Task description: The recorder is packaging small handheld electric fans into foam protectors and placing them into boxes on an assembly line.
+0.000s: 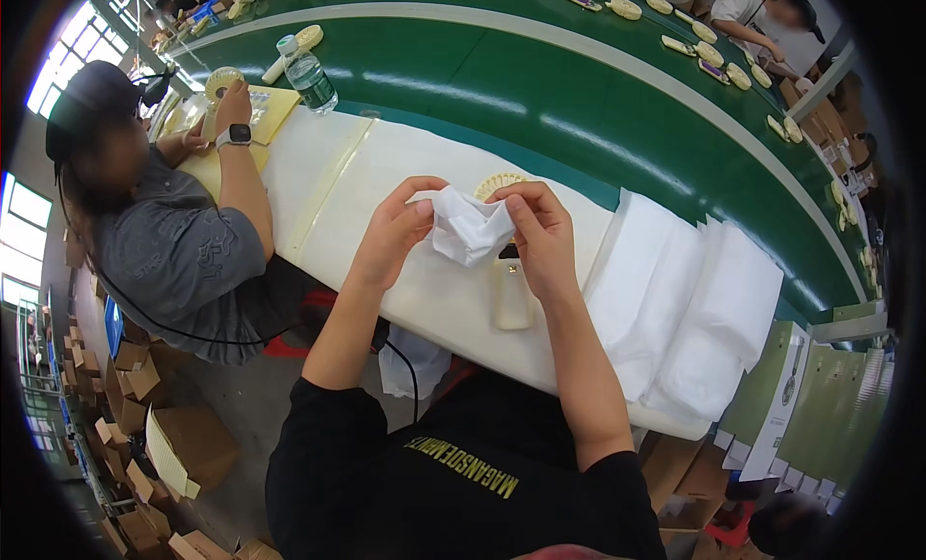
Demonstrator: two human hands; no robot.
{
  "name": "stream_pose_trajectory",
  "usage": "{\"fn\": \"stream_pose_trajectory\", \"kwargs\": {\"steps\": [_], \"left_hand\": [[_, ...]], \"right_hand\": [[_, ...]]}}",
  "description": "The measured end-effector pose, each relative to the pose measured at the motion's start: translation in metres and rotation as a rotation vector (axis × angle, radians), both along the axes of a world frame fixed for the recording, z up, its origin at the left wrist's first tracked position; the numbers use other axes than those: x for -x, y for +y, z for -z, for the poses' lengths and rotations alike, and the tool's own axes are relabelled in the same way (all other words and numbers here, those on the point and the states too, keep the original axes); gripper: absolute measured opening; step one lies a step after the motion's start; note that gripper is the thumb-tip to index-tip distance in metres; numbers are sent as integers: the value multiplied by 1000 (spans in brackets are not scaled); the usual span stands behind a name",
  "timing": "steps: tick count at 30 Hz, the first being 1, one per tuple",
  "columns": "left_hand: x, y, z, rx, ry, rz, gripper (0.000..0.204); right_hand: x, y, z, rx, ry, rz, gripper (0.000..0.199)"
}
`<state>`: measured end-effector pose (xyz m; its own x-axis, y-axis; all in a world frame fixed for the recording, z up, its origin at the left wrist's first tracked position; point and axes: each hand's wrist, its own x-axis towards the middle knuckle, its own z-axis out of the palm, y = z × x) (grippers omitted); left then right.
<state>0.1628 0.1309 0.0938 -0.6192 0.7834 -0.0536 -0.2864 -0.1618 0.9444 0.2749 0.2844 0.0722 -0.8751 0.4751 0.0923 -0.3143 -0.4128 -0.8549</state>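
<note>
Both my hands hold a thin white bag (471,230) up in front of me, above the white-covered table (424,155). My left hand (394,234) pinches its left edge between thumb and fingers. At the upper right edge, my right hand (546,240) grips it the same way. Behind and below the bag lies a cream handheld fan. Its round ribbed head (500,182) shows above the bag and its handle (512,301) below. The bag and my right hand hide the fan's middle.
Stacks of white bags (641,261) lie to the right, beside green and white boxes (815,406). A co-worker (183,232) at left handles another fan (224,81) near a water bottle (307,76). Beyond runs a green conveyor (579,126) with more fans. Cardboard boxes (193,444) fill the floor at lower left.
</note>
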Motion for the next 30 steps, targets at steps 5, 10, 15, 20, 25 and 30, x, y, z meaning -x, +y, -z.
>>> {"fn": "stream_pose_trajectory", "kwargs": {"steps": [5, 10, 15, 20, 25, 30], "left_hand": [[2, 10, -4, 66, 237, -107, 19], [3, 8, -30, 7, 600, -119, 17], [1, 19, -52, 134, 929, 23, 14], [8, 25, -52, 188, 526, 77, 15], [11, 25, -40, 271, 621, 27, 15], [17, 27, -26, 95, 1284, -69, 15]], "right_hand": [[-2, 7, -1, -248, 118, 11, 9], [-1, 5, -8, -476, 68, 247, 15], [-6, 7, -12, -249, -15, -46, 22], [-10, 15, -12, -150, -321, -312, 26], [-6, 11, -8, -127, -149, 28, 25], [-7, 8, -7, -395, -82, 257, 25]]}}
